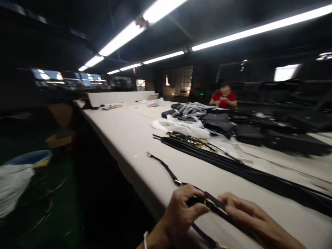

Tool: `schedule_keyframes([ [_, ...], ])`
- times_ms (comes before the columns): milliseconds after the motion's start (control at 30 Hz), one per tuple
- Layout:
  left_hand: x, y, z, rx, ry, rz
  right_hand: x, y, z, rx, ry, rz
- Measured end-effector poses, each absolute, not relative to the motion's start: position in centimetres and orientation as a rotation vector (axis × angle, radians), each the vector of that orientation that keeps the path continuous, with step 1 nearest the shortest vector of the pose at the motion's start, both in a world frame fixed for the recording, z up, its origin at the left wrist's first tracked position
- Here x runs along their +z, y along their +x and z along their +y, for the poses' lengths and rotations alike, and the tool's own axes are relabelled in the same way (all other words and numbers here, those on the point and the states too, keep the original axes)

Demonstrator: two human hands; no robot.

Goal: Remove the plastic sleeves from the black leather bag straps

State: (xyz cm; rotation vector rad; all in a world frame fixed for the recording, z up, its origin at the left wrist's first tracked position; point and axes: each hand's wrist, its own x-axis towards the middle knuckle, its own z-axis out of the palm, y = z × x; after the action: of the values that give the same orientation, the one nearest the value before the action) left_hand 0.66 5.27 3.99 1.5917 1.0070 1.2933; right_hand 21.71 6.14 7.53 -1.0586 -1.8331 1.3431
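Observation:
A thin black strap (166, 167) with gold-coloured metal fittings runs over the near edge of the long table. One end, with a gold clasp, lies on the tabletop away from me. My left hand (183, 211) pinches the strap near a gold buckle (206, 202). Close by on the right, my right hand (246, 212) grips a flat black length of strap that meets the buckle. Another stretch of strap hangs below my left hand, with a gold fitting at the bottom of the view. Blur hides the finer detail around the buckle.
Beyond my hands lies a bundle of long black straps (215, 159), with gold-fitted pieces (189, 138) beside it. White wrapping (181, 126) and black bags (218, 121) cover the table's far side. A person in a red top (229, 98) is behind them. A cardboard box (61, 139) stands on the floor.

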Motion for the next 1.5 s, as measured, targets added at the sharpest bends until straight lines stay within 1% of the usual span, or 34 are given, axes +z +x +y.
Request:
schedule_keyframes([
  [67, 3.8, 0.4, 5.6, 1.278, 1.664, 0.958, 8.2, 22.8, 5.3, 1.444, -1.113, -1.787],
  [167, 3.9, 0.2, 5.6, 1.237, 1.719, 0.898, 8.8, 23.0, 5.0, 1.580, -1.077, -1.782],
  [300, 3.9, 0.3, 5.6, 1.230, 1.756, 0.859, 9.3, 23.3, 5.0, 1.616, -1.065, -1.788],
  [500, 3.2, 0.4, 6.1, 1.227, 1.797, 0.827, 9.3, 23.5, 5.0, 1.634, -1.160, -1.811],
  [633, 3.2, 0.6, 6.0, 1.212, 1.859, 0.838, 8.9, 23.0, 5.1, 1.566, -1.233, -1.817],
  [767, 3.6, 0.9, 5.8, 1.185, 1.849, 0.840, 8.3, 22.6, 5.1, 1.487, -1.119, -1.853],
  [967, 4.2, 0.9, 5.4, 1.068, 1.543, 0.883, 8.4, 22.4, 4.9, 1.419, -1.166, -1.803],
  [1233, 3.9, 1.6, 5.2, 1.150, 1.607, 0.923, 7.5, 21.6, 5.4, 1.375, -1.043, -1.795],
  [1400, 3.8, 1.2, 5.0, 1.183, 1.615, 0.872, 7.4, 22.4, 5.6, 1.451, -1.062, -1.794],
  [1500, 3.6, 1.3, 4.9, 1.192, 1.584, 0.874, 7.6, 22.6, 5.4, 1.412, -1.070, -1.764],
])
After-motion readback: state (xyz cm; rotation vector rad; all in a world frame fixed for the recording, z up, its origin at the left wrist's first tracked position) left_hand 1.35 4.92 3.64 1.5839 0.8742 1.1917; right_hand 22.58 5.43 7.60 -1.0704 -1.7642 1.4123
